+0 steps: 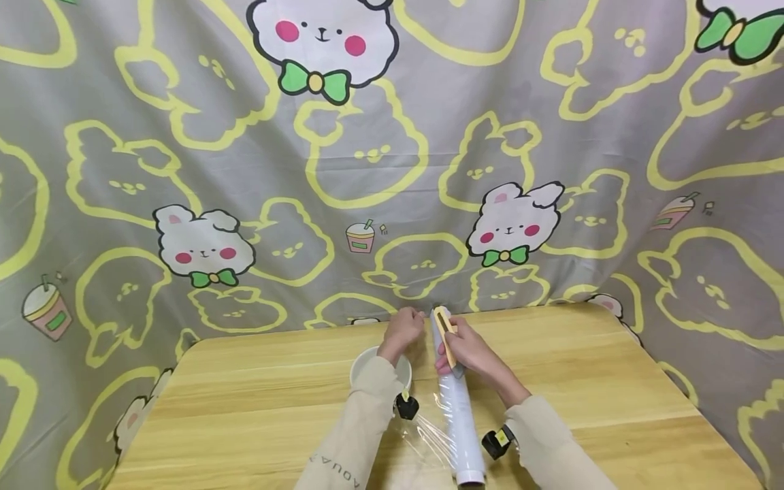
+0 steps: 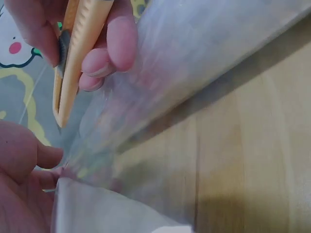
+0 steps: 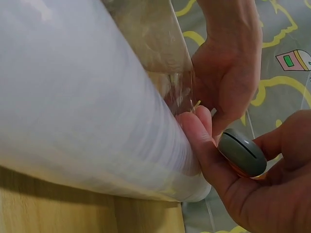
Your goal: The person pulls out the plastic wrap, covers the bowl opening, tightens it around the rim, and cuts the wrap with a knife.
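Note:
A large roll of clear plastic wrap lies lengthwise on the wooden table, with a loose sheet of film drawn off to its left. My right hand grips an orange utility knife at the roll's far end. In the left wrist view the knife's tip points down toward the film's edge. Beyond the white bowl, my left hand pinches the edge of the film between thumb and finger. Film lies over the bowl's rim, and the left forearm hides part of the bowl.
The wooden table ends at a grey curtain with yellow outlines and white cartoon heads, right behind both hands. Black wrist cameras hang by the left cuff and the right cuff.

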The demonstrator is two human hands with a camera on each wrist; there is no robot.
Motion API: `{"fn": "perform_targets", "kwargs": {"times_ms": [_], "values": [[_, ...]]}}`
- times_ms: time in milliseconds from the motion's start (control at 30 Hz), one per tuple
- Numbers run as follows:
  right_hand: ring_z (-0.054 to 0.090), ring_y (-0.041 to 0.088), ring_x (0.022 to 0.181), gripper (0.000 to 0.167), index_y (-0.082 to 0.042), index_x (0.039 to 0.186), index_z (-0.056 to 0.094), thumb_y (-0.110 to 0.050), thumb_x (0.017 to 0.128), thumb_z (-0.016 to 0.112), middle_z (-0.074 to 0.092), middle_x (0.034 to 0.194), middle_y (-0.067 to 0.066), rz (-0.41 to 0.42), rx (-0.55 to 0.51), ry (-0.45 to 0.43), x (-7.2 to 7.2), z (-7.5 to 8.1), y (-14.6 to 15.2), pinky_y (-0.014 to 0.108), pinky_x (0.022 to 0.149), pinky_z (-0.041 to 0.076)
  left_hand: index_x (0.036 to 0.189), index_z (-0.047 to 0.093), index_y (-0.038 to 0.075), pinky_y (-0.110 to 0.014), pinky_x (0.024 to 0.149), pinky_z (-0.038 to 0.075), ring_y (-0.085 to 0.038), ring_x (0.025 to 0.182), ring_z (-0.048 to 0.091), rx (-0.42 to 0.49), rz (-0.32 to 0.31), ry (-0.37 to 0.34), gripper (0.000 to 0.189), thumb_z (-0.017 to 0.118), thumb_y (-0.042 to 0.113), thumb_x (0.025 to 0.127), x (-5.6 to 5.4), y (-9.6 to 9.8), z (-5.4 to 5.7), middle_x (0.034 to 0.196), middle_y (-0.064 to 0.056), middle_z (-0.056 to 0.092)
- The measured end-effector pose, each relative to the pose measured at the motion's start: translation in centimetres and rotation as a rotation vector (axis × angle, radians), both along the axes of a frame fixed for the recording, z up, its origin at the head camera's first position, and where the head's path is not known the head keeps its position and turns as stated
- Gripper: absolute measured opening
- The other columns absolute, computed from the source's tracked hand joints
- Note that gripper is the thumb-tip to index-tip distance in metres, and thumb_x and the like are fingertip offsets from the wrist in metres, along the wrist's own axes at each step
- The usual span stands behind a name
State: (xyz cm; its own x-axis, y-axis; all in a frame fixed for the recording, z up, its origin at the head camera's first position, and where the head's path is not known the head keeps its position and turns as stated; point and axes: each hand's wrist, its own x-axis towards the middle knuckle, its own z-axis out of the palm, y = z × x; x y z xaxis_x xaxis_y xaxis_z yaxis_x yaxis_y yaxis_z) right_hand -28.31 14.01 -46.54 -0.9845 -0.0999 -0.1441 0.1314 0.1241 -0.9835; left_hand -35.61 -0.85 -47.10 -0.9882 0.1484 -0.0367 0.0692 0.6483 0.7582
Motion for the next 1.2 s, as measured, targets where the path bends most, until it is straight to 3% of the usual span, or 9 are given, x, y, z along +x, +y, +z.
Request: {"fn": "perform_targets", "kwargs": {"times_ms": [167, 300, 433, 600, 700, 933, 1200], "values": [[0.071, 0.030, 0.058, 0.048, 0.009, 0.149, 0.026, -0.004, 0.104, 0.035, 0.062, 0.085, 0.022, -0.014, 0.097, 0.057, 0.0, 0.2, -0.4, 0.040, 0.055, 0.063, 0.101, 0.063, -0.007, -0.030, 0.062, 0.057, -0.031, 0.072, 0.072, 0.218, -0.022, -0.056, 0.018, 0.052, 0.007, 0.103, 0.0, -0.2, 0.1, 0.081, -0.018, 0.073], [0.071, 0.029, 0.056, 0.049, 0.011, 0.150, 0.028, -0.004, 0.104, 0.037, 0.064, 0.082, 0.022, -0.033, 0.193, 0.097, -0.1, 0.1, -0.7, 0.038, 0.052, 0.062, 0.112, 0.060, -0.014, -0.025, 0.057, 0.057, -0.035, 0.081, 0.076, 0.327, -0.021, -0.118, 0.022, 0.051, 0.004, 0.102, 0.0, -0.3, 0.1, 0.089, -0.025, 0.075], [0.069, 0.027, 0.053, 0.053, 0.012, 0.152, 0.026, -0.003, 0.102, 0.037, 0.063, 0.079, 0.023, -0.039, 0.255, 0.114, -0.3, 0.1, -0.9, 0.036, 0.049, 0.061, 0.116, 0.059, -0.015, -0.024, 0.052, 0.056, -0.035, 0.082, 0.076, 0.377, -0.018, -0.150, 0.026, 0.048, 0.003, 0.102, -0.1, -0.5, -0.1, 0.091, -0.026, 0.074], [0.067, 0.024, 0.049, 0.060, 0.010, 0.157, 0.020, -0.002, 0.101, 0.038, 0.063, 0.075, 0.023, -0.027, 0.331, 0.135, -0.8, 0.2, -1.3, 0.035, 0.046, 0.059, 0.113, 0.060, -0.015, -0.033, 0.065, 0.061, -0.039, 0.087, 0.075, 0.410, -0.021, -0.149, 0.025, 0.048, 0.004, 0.101, -0.2, -0.7, -0.2, 0.093, -0.028, 0.073], [0.066, 0.022, 0.046, 0.061, 0.007, 0.158, 0.022, -0.003, 0.101, 0.038, 0.064, 0.073, 0.023, -0.024, 0.375, 0.148, -1.1, 0.3, -1.4, 0.034, 0.044, 0.058, 0.107, 0.061, -0.013, -0.033, 0.064, 0.060, -0.040, 0.089, 0.075, 0.427, -0.024, -0.127, 0.023, 0.050, 0.005, 0.100, -0.4, -0.9, -0.1, 0.095, -0.030, 0.073], [0.066, 0.022, 0.046, 0.062, 0.004, 0.159, 0.023, -0.004, 0.100, 0.042, 0.065, 0.077, 0.024, -0.012, 0.404, 0.117, -1.6, 0.5, -1.4, 0.034, 0.045, 0.059, 0.109, 0.058, -0.018, -0.036, 0.070, 0.063, -0.044, 0.092, 0.073, 0.514, -0.039, -0.160, 0.024, 0.046, 0.000, 0.099, -0.6, -0.9, -0.1, 0.097, -0.035, 0.070], [0.067, 0.022, 0.047, 0.063, 0.002, 0.159, 0.024, -0.004, 0.100, 0.044, 0.067, 0.080, 0.023, -0.013, 0.442, 0.109, -1.8, 0.7, -1.5, 0.033, 0.045, 0.059, 0.115, 0.057, -0.018, -0.036, 0.073, 0.064, -0.039, 0.090, 0.075, 0.517, -0.018, -0.194, 0.025, 0.047, 0.001, 0.101, -0.8, -0.9, -0.2, 0.097, -0.031, 0.072]]}}
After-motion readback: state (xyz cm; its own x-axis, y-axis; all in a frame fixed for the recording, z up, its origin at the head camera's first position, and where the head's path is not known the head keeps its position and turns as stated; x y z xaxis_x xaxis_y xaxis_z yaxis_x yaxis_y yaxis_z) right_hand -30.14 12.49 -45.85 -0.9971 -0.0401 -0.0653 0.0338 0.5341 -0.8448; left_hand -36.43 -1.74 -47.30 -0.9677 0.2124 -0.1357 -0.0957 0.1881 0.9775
